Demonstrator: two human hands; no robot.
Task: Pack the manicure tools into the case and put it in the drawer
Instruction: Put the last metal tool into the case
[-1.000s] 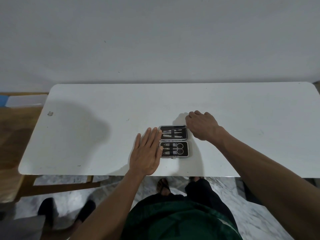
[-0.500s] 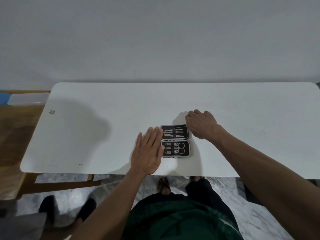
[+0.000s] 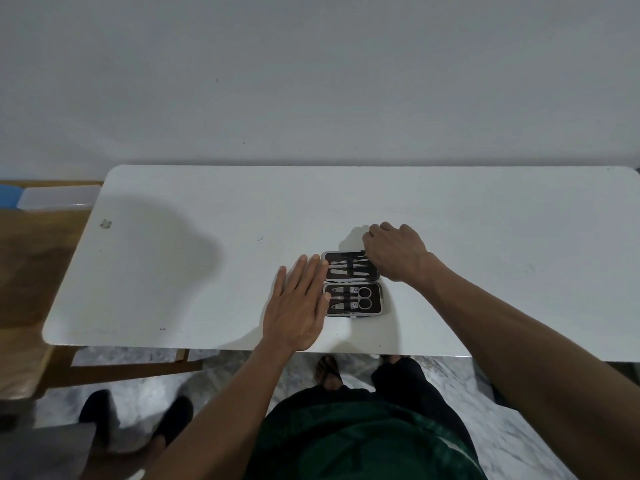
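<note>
A small dark manicure case [image 3: 352,284] lies spread open flat near the front edge of the white table [image 3: 485,258]. Its far half holds several metal tools under a strap; its near half holds small scissors [image 3: 362,297] and clippers. My left hand [image 3: 298,306] lies flat with fingers together against the case's left side, fingertips touching its edge. My right hand [image 3: 396,249] is curled at the far right corner of the case's far half, fingers closed on that edge. No drawer is visible.
A wooden surface [image 3: 31,271] with a translucent plastic box [image 3: 57,198] stands to the left of the table. Below the table edge are a marble floor, my legs and sandalled feet, and another person's dark shoes [image 3: 173,420] at lower left.
Both hands stay in nearly the same place on the case; the view shifts slightly. The case remains spread open.
</note>
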